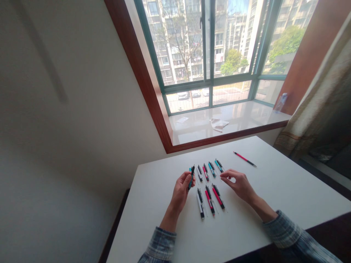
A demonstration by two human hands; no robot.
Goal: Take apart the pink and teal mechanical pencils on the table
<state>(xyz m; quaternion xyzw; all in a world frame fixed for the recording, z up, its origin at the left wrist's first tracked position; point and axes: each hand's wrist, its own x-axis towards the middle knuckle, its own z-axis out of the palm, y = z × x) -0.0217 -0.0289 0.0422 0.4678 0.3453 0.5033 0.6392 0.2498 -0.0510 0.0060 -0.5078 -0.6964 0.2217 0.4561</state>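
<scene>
The left hand is pinching a teal pen; the right hand is hovering open just beside the rows of pens. They are working apart.

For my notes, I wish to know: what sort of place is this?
Probably an upper-floor apartment room: a white table beside a bay window with a stone sill, overlooking residential towers.

The raised pen is teal and black. On the white surface, the rows of pens mix teal, red and white barrels with black ends, and a lone pen is pinkish red and black. The sleeves are blue-grey plaid. The window frame is teal, and its trim is reddish brown.
</scene>
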